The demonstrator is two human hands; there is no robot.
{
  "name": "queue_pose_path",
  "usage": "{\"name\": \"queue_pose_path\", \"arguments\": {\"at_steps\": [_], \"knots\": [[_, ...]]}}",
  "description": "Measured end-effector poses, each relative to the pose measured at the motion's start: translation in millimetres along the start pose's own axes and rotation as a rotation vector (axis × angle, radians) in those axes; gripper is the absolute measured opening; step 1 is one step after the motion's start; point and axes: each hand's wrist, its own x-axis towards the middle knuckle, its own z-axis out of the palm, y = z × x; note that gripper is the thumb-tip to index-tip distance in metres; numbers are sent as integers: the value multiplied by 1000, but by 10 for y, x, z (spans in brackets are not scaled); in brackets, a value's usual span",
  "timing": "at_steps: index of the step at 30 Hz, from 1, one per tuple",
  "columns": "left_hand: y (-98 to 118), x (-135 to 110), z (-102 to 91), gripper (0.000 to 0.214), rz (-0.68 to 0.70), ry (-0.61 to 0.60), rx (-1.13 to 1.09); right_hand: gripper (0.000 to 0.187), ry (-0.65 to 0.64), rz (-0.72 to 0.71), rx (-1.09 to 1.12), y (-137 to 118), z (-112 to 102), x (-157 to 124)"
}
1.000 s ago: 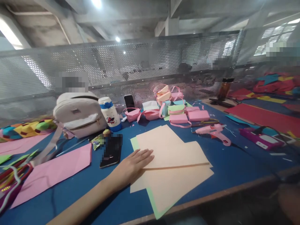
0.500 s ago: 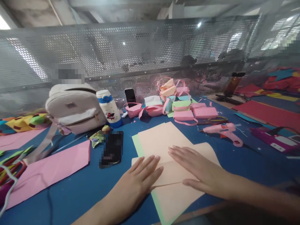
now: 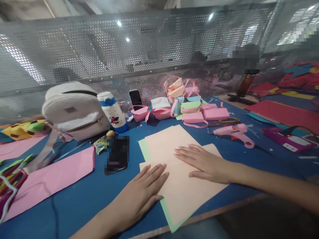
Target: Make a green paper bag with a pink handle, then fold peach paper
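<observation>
Peach paper sheets (image 3: 179, 199) lie overlapping on the blue table, one set at an angle across the other. Beneath them, green paper (image 3: 166, 215) shows along the left and lower edges. My left hand (image 3: 143, 192) rests flat on the left edge of the peach paper, fingers stretched out and a little apart. On the right part of the sheets lies my right hand (image 3: 205, 163), palm down with its fingers extended and thumb spread. Neither hand grips anything. A pink glue gun (image 3: 233, 132) lies on the table beyond my right hand.
Small pink paper bags (image 3: 193, 118) are clustered at the back beside a white bottle (image 3: 113, 114) and a pale backpack (image 3: 74, 113). A dark phone (image 3: 118, 152) and pink paper (image 3: 57, 181) lie left. A purple device (image 3: 289, 139) sits right.
The raised fold across the upper peach sheet now lies flat. My right hand has moved slightly up and stays on the paper. My left hand has slid slightly left.
</observation>
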Motion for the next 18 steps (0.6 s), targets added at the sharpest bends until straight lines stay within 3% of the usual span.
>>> {"name": "queue_pose_path", "arguments": {"at_steps": [11, 18], "knots": [[68, -60, -31, 60, -3, -5, -89, 67, 28, -51, 15, -9, 61, -61], [-51, -102, -114, 70, -44, 61, -308, 67, 8, -62, 22, 30, 58, -51]]}}
